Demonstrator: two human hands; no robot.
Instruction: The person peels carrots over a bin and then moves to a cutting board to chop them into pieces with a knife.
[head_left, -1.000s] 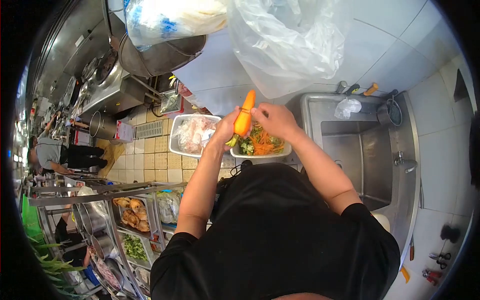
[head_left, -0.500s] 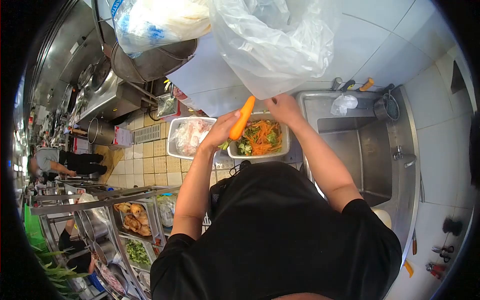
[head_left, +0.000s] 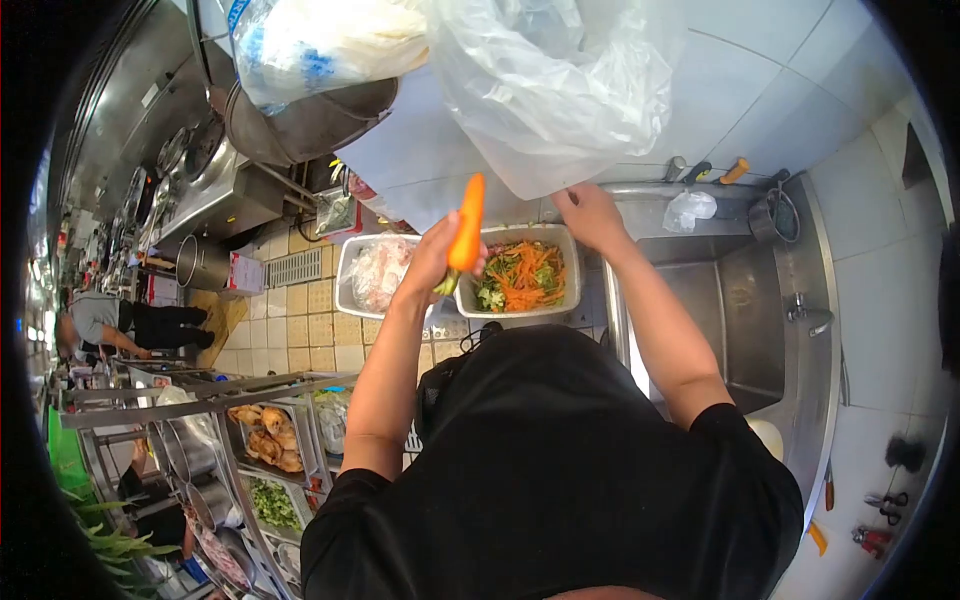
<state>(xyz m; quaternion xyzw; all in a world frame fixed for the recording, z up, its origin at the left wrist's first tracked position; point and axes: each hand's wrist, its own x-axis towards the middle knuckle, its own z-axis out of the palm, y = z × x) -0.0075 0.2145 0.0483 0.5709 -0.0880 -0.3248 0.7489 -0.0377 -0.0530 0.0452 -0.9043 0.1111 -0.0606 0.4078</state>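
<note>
My left hand (head_left: 434, 258) is wrapped round an orange carrot (head_left: 468, 225), whose tip points up and whose green stem end is below. Right of it is a white tub (head_left: 572, 290) of shredded carrot and green vegetable scraps. My right hand (head_left: 590, 215) is above the tub's right corner, fingers closed by the lower edge of a hanging clear plastic bag (head_left: 560, 100); anything in its fingertips is too small to make out. Left of the scraps stands a second white tub (head_left: 347, 290) with a plastic-wrapped pale item.
A steel sink (head_left: 745, 320) is at right, with knife handles (head_left: 735, 171) behind it. Racks (head_left: 225, 440) at lower left hold trays of chicken (head_left: 270, 435) and chopped greens (head_left: 273, 503). A person (head_left: 110, 325) stands far left; another person's arm shows below.
The carrot has moved left with my left hand and tilted more upright. My right hand has shifted slightly right. The far person's arm has moved.
</note>
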